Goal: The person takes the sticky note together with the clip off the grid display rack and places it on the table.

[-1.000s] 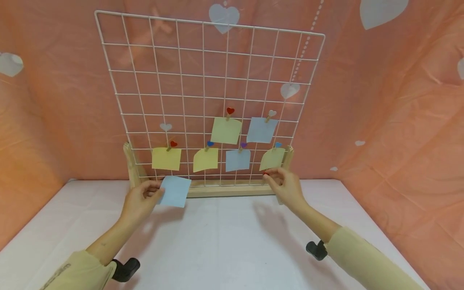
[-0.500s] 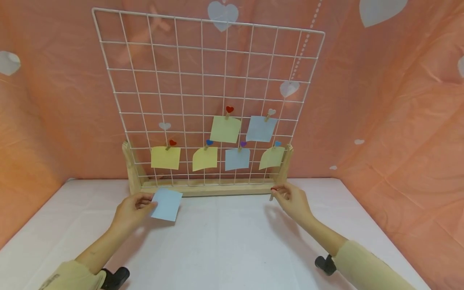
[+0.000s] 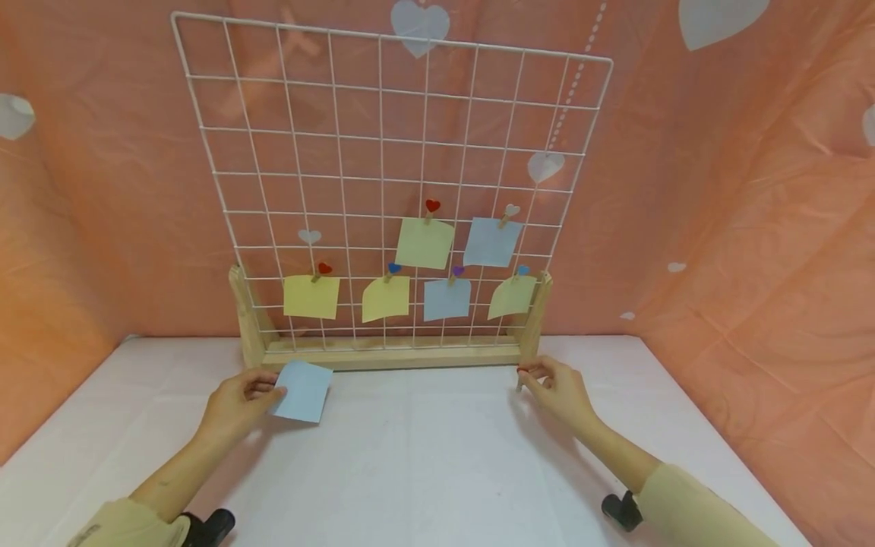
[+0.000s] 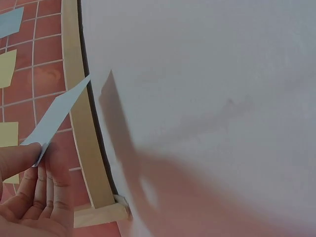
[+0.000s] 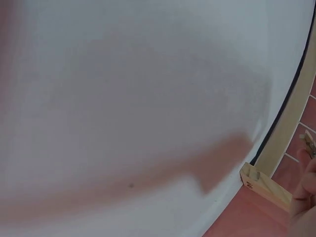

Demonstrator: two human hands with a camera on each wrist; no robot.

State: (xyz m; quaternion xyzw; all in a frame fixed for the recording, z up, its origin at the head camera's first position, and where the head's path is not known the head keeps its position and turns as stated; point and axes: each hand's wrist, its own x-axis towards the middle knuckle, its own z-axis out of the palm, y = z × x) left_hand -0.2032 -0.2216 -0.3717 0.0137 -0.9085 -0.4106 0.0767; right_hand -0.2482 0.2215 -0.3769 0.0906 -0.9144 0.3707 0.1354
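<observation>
My left hand [image 3: 239,403] pinches a square blue paper note [image 3: 304,391] by its left edge, above the table in front of the stand's left end. In the left wrist view the note [image 4: 59,111] is seen nearly edge-on between thumb and fingers. Near the stand's right end, my right hand [image 3: 560,391] pinches a small wooden clothespin [image 3: 519,384] topped with a red heart. The right wrist view catches only the clothespin's tip [image 5: 309,140] beside the fingers. Behind both hands stands a white wire grid [image 3: 403,182], with several yellow, green and blue notes clipped on by heart clothespins.
A wooden base [image 3: 390,357] with two uprights carries the grid at the back of the white table [image 3: 424,463]. Orange cloth [image 3: 745,251] with pale hearts hangs behind and at the sides. A black wrist strap piece [image 3: 622,510] juts out under the right forearm.
Both hands have drawn back from the grid towards the front, the left one also moving left with the blue note, the right one slightly right with the clothespin.
</observation>
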